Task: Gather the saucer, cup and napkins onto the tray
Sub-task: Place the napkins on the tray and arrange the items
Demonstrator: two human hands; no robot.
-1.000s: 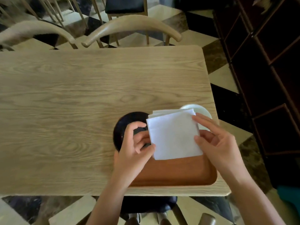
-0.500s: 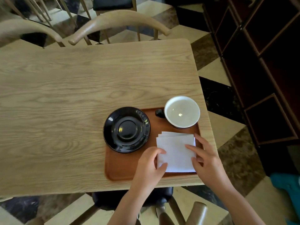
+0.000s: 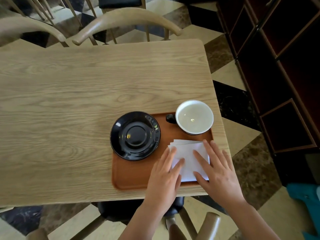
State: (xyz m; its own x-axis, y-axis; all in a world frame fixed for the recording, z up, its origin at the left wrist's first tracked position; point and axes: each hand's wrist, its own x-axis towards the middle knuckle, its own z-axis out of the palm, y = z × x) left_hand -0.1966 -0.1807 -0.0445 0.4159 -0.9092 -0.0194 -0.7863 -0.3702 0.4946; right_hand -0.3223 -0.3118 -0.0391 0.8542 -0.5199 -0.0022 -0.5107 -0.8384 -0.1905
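A brown wooden tray lies at the near right of the table. The black saucer rests on the tray's left end, its rim overhanging the tray edge. A black cup with a white inside stands at the tray's far right corner, handle pointing left. A stack of white napkins lies flat on the tray's right half. My left hand and my right hand lie flat on the stack with fingers spread, one on each side, gripping nothing.
The light wooden table ends close to the tray on the right and near sides. Two curved wooden chair backs stand along the far edge. A dark cabinet rises at the right. A chair seat sits below the near edge.
The napkin stack, held up over the tray a second ago, now lies flat on the tray. Both hands went from pinching its sides to lying open on it.
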